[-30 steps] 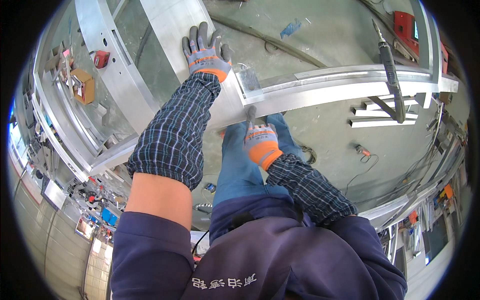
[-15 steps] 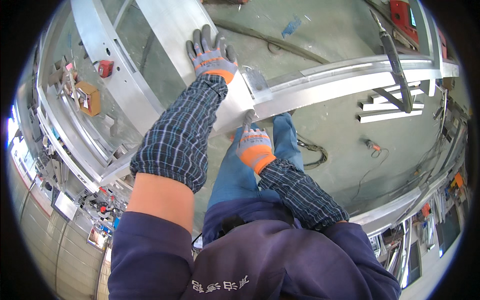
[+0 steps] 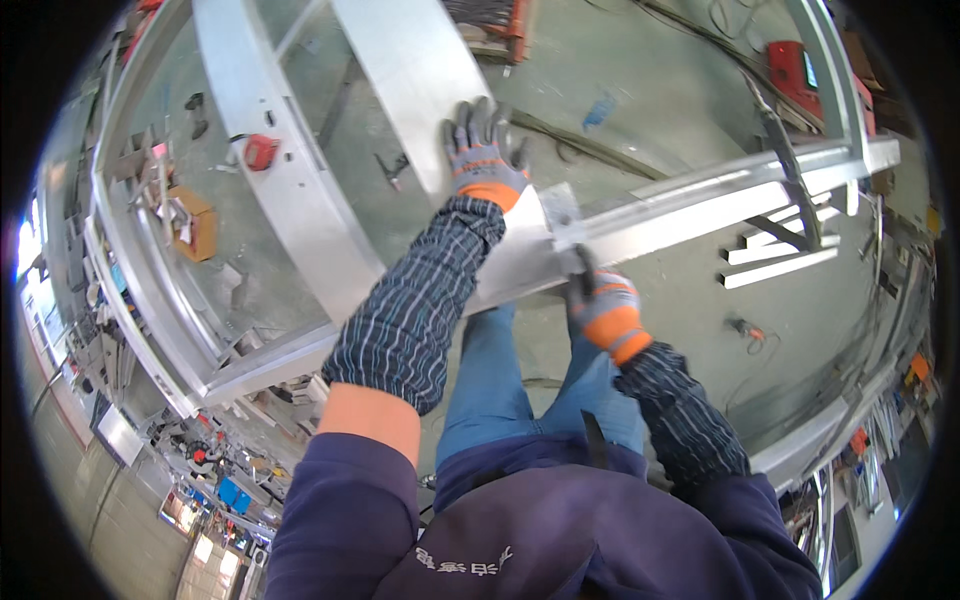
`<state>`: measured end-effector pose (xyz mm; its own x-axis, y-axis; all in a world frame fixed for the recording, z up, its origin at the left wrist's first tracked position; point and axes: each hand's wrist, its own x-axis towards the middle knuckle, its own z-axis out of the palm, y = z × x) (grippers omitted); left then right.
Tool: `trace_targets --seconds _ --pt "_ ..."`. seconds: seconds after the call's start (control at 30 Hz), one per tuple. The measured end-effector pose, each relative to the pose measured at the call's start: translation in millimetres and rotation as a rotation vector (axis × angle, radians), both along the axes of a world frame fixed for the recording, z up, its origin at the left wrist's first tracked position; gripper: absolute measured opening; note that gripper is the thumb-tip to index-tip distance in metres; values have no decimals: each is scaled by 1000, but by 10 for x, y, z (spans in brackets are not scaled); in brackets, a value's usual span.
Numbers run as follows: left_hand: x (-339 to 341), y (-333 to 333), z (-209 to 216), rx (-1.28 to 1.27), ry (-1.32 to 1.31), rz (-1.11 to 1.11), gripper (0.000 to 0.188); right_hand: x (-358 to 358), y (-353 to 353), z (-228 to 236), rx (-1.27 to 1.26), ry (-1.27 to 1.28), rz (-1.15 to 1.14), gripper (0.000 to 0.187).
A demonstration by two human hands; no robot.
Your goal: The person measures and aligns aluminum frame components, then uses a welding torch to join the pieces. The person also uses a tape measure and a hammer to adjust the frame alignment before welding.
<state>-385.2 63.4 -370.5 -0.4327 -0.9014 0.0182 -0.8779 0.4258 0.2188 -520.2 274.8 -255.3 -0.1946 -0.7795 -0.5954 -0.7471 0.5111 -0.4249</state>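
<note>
My left hand (image 3: 484,155), in a grey glove with an orange cuff, lies flat with its fingers spread on a wide silver metal profile (image 3: 405,65). My right hand (image 3: 607,305), gloved the same way, is at the near edge of a metal frame bar (image 3: 690,205). Its fingertips reach up to the joint between profile and bar, beside a small flat metal plate (image 3: 562,213). Motion smears the right fingers, and whether they hold anything does not show.
A second wide profile (image 3: 275,150) carries a red tape measure (image 3: 261,152). A dark long-handled tool (image 3: 790,165) leans across the bar at right. Cut metal tubes (image 3: 780,268), a corded power tool (image 3: 745,328) and a cardboard box (image 3: 192,224) lie on the floor.
The view has shifted, so the frame appears lower and farther right. My right hand has slid rightward past the joint, its pointing finger now less distinct. The left hand stays on the profile.
</note>
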Motion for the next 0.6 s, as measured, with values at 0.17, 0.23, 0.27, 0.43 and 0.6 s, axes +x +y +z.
trace_targets --seconds 0.17,0.23,0.27,0.43,0.6 --pt "1049 -604 118 99 394 626 93 -170 218 39 -259 -46 -301 42" --pt "1823 -1114 -173 88 207 831 87 -33 317 -28 -279 -125 -399 40" --pt "2266 -1382 -289 83 29 829 85 55 366 -29 -248 -167 -447 40" --pt "4215 -2209 -179 127 -674 268 75 544 845 -124 -166 -242 -308 35" --pt "1491 -584 780 81 498 93 75 851 1307 -19 295 -255 -267 49"
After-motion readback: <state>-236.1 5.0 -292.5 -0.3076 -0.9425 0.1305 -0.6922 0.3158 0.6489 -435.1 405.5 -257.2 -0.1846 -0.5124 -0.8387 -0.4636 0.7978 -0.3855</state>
